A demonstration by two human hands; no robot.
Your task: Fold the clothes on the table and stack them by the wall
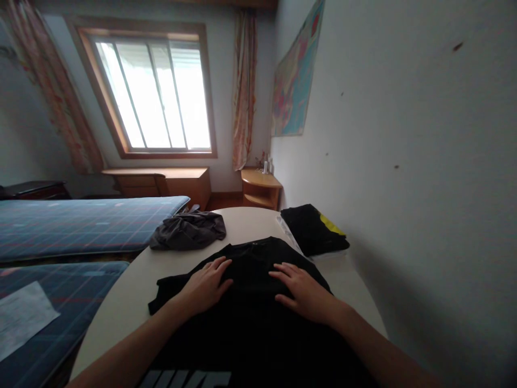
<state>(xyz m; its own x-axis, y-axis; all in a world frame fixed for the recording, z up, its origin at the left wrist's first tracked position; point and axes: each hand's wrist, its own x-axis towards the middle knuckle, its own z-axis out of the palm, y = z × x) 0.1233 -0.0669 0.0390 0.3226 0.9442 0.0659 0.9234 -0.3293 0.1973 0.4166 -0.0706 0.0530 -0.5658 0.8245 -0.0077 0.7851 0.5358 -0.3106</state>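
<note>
A black T-shirt (250,312) lies spread on the pale table (109,318), its neckline toward the far side and one sleeve out to the left. White print shows on it at the bottom edge of the view. My left hand (208,285) rests flat on the shirt's upper left part, fingers stretched out. On the upper right part lies my right hand (301,291), its fingers also extended and apart. Neither hand grips the cloth.
A crumpled dark grey garment (189,230) lies at the table's far left. Folded black clothing with a yellow patch (313,229) sits at the far right, near the wall (424,215). Blue plaid mattresses (89,226) stand to the left, one bearing a paper sheet (26,315).
</note>
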